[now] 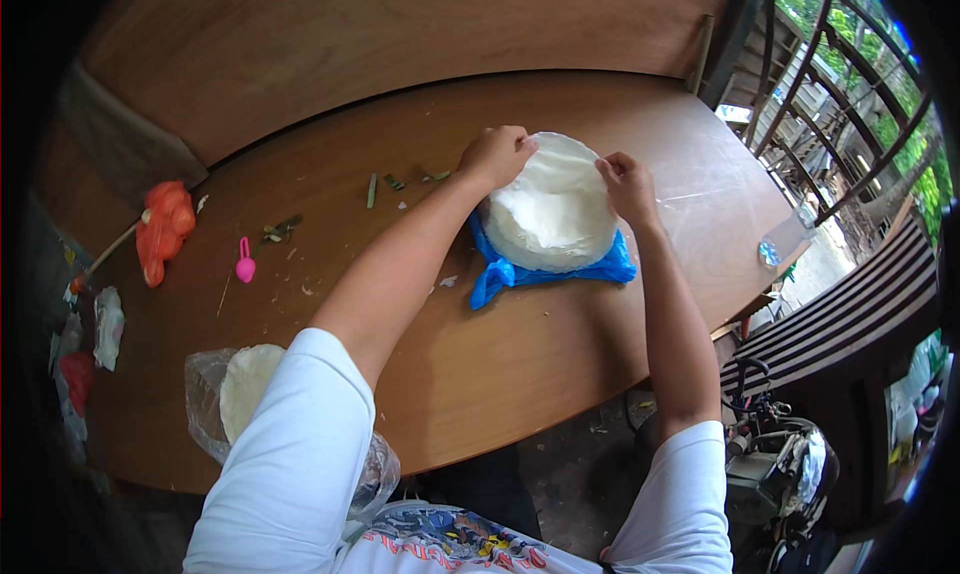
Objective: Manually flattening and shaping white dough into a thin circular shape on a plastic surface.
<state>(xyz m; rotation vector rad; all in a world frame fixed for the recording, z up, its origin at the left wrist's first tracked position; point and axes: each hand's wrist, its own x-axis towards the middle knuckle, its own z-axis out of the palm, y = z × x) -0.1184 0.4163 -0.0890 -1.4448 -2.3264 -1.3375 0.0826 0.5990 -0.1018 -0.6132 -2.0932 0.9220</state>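
A stack of thin round white wrapper sheets (559,221) lies on a knotted blue plastic bag (540,275) on the wooden table. My left hand (499,155) pinches the top sheet's edge at the upper left of the stack. At the upper right, my right hand (628,188) pinches the edge of the same sheet. Between the hands the sheet sags, its far edge raised a little. Near my left upper arm, another round white sheet or stack (251,383) rests on a clear plastic bag (206,394), partly hidden by my sleeve.
An orange plastic bag (165,229), a pink spoon-like item (245,263) and green leaf scraps (372,190) lie on the table (465,394). A clear bottle (786,236) lies near the right edge. A wooden panel (390,41) stands behind; a metal railing (855,64) is at the right.
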